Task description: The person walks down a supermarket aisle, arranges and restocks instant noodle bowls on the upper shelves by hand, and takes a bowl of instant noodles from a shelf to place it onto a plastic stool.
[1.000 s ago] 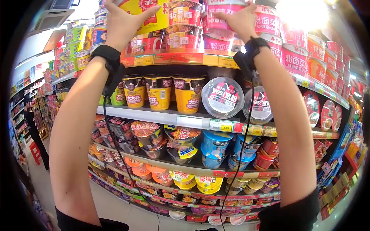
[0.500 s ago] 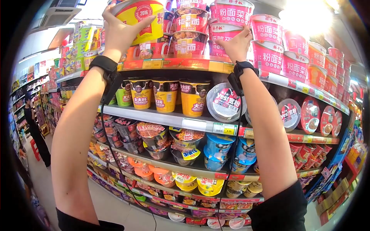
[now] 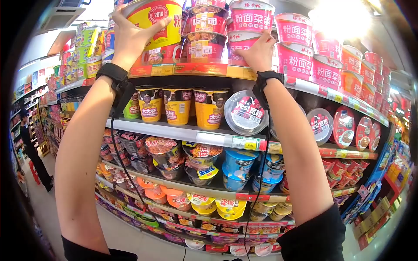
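My left hand (image 3: pixel 133 41) grips a large yellow and red bowl (image 3: pixel 167 27) marked 2016 at the upper left, its thumb across the front. The bowl is held in front of the top shelf's goods. On the right, my right hand (image 3: pixel 260 53) is at a pink and white noodle tub (image 3: pixel 241 42) on the top shelf, thumb on its front and fingers at its right side. Another pink tub (image 3: pixel 251 17) is stacked directly above that one. Both wrists wear black bands with cables hanging down.
Stacked pink tubs (image 3: pixel 295 30) continue rightwards. Below, a shelf edge (image 3: pixel 185 132) carries yellow cups (image 3: pixel 177 106) and a clear-lidded round bowl (image 3: pixel 246 113). Lower shelves hold more noodle bowls. A person in dark clothes (image 3: pixel 32 152) stands in the left aisle, near a red stool (image 3: pixel 34 172).
Over the last second the shelves shifted in view. My right hand moved down and left, from the upper pink tub to the lower one. My left hand still holds the yellow bowl, now seen lower.
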Demonstrator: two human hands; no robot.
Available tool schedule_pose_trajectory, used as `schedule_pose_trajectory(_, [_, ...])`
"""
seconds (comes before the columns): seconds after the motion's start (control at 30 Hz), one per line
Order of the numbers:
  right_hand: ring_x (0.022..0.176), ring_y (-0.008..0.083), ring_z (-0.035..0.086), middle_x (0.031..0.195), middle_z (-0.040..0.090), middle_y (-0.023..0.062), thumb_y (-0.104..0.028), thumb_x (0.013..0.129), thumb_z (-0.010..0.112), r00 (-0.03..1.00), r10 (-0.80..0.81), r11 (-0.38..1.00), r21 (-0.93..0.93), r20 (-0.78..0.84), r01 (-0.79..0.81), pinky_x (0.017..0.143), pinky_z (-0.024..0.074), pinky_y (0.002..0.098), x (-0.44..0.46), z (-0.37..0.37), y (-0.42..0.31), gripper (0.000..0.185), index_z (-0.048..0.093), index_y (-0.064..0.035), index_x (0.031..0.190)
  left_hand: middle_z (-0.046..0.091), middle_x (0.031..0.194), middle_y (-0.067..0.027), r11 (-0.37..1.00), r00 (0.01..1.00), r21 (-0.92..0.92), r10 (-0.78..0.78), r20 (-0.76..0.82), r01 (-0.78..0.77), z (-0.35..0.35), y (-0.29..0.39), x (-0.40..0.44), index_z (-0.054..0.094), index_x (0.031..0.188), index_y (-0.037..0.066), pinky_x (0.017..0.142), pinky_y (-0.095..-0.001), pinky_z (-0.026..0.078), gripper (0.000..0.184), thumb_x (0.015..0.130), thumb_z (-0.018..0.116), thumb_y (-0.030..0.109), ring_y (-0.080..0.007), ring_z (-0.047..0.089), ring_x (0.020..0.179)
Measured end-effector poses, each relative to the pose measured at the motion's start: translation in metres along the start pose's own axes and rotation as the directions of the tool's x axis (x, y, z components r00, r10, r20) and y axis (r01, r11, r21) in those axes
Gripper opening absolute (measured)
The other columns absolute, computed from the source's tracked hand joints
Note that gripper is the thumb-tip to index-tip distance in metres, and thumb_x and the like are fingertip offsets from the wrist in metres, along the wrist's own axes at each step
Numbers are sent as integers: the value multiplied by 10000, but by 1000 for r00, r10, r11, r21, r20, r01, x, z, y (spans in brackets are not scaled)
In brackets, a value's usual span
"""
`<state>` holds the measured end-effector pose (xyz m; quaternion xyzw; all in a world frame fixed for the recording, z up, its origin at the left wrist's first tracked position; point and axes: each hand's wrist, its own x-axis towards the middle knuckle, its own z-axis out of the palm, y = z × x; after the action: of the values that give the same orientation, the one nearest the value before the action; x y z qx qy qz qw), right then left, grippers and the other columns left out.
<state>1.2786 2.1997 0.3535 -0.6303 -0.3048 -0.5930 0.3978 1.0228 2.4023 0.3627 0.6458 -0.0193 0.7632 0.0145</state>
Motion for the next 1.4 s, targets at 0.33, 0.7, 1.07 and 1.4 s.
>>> schedule_pose_trajectory(0.33, [1047,492,519,1215,351,359,-413,565,860,998,43,999,-20,51,-42,865,482,464,-3,-8,1,1121,175,10,1344,494,1127,-214,996,1000,-82,25,15,-23,4,7,-5,253,1260,-16,784,-307,567,956,664,805,488,-253,606,1008])
schedule_pose_trajectory(0.7, [1267,448,356,1328,378,331,-609,714,663,911,-261,962,-160,-320,219,1009,305,562,26,5,-22,914,379,11,1323,496,1149,-215,996,999,85,35,-41,-32,-10,-17,-3,214,1267,-14,780,-299,573,963,679,794,482,-240,613,1006])
schedule_pose_trajectory(1.07, [858,290,638,961,657,174,-463,831,620,713,-495,825,527,496,206,771,498,376,23,45,-165,501,597,-16,1056,484,1179,-255,843,876,-263,-482,16,469,-46,-41,-30,125,1334,-78,809,-303,536,1066,661,826,360,-258,585,1034])
schedule_pose_trajectory(1.4, [696,137,623,839,636,87,-543,865,537,702,-583,644,760,409,93,535,482,283,-11,120,-281,576,568,-7,1075,491,1195,-205,901,902,54,-427,-60,431,-143,-133,-38,96,1373,-74,877,-330,514,1121,636,843,320,-229,568,1058])
